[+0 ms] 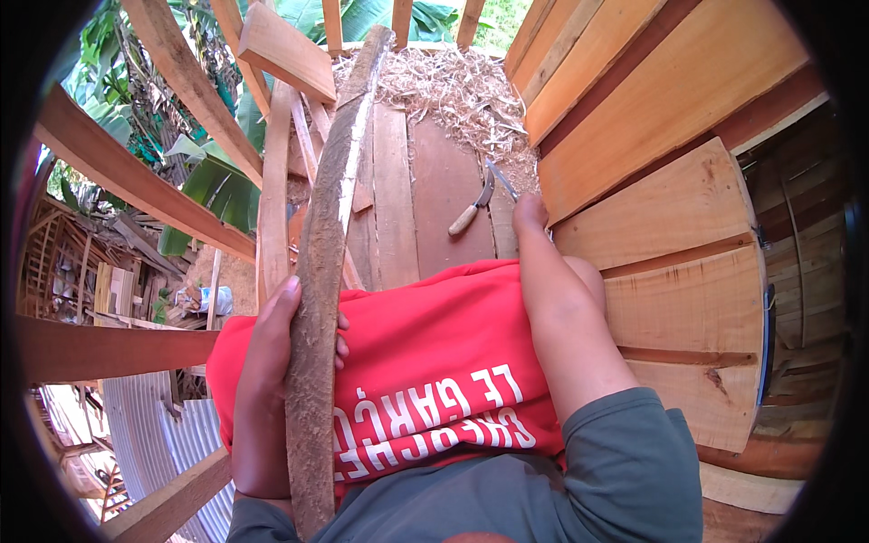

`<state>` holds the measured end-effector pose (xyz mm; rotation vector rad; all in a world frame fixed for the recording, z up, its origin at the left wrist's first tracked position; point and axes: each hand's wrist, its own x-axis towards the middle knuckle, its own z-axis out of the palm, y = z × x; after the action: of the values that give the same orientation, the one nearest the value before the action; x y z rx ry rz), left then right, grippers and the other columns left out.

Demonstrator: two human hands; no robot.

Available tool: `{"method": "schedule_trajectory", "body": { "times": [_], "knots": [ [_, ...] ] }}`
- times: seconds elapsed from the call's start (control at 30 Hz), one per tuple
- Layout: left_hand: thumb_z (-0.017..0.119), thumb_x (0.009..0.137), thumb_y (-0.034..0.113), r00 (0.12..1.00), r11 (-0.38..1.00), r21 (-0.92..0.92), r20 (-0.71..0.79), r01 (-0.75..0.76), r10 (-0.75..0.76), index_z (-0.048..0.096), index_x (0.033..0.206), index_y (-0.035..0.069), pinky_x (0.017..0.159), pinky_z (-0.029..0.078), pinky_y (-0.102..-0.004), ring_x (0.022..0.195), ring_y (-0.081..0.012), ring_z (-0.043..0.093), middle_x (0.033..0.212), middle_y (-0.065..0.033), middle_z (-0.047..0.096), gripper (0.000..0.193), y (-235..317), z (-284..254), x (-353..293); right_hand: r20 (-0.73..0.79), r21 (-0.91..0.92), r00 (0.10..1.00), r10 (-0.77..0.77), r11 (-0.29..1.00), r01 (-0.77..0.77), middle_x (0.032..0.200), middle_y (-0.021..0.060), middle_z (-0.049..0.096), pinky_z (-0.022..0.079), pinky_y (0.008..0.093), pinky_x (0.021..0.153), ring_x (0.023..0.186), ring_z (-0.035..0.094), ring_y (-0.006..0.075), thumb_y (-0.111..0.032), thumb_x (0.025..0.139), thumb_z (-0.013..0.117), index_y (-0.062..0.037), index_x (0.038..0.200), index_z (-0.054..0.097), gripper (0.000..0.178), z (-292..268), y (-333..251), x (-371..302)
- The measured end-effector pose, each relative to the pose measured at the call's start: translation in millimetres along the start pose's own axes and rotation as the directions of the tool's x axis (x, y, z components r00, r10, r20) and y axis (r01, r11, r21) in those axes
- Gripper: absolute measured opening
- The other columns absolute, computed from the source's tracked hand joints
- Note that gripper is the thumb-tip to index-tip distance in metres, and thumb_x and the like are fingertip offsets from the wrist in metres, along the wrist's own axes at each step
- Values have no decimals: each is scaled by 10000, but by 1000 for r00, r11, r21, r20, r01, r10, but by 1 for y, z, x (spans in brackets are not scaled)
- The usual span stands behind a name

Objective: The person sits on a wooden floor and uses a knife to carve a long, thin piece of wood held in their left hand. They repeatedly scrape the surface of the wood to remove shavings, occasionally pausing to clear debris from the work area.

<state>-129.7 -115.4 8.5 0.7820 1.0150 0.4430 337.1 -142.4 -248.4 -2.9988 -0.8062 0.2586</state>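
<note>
Left hand (272, 362) wrapped around the lower part of a long, rough, grey-brown wooden slab (324, 262), fingers closed on its edge, propping it so it slants up from the lap toward the pale wood shavings (453, 90) heaped at the far end of the plank floor (425, 190). Right hand (529, 213) stretched out to the floor beside the stacked light wooden boards (670, 217), fingertips hidden; impossible to tell whether open or gripping anything. Just beside it, a curved knife with a pale wooden handle (474, 210), lying on the planks. Probably a pause between trimming passes: slab steadied, tool being fetched. Next move likely calls for closing on the handle, clear of the blade.
</note>
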Motion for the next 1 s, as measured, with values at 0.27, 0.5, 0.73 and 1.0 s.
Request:
{"method": "schedule_trajectory", "body": {
  "times": [0.27,0.5,0.73,1.0],
  "knots": [
    [377,1076,391,999,999,-9,5,-36,36,535,1121,-4,471,562,-343,568,-244,658,792,-166,651,427,0,2,-3,-67,11,997,-47,999,47,1104,162,722,575,472,889,1035,711,342,-108,977,520,-62,1073,747,251,17,4,5],
    [368,1079,387,999,1000,-12,22,-29,29,541,1106,-3,469,561,-339,560,-242,657,790,-161,653,428,-1,0,-2,-193,-27,979,-66,998,62,1087,183,730,592,457,840,1004,720,351,-89,964,527,-30,1030,760,249,24,9,2],
    [367,1079,385,1000,1000,-13,17,-21,21,537,1112,0,468,563,-342,564,-244,659,794,-164,653,423,0,1,-2,-143,51,990,-22,998,30,1051,196,735,590,469,838,989,723,359,-97,965,528,-27,1023,763,252,24,9,4],
    [376,1076,389,999,1000,-14,21,-27,28,529,1132,-4,468,561,-347,569,-252,659,796,-173,653,426,0,0,-2,-146,58,988,-45,997,54,1052,195,734,592,465,835,1001,721,353,-98,969,538,-48,1015,764,235,5,-1,16]
  ]
}}
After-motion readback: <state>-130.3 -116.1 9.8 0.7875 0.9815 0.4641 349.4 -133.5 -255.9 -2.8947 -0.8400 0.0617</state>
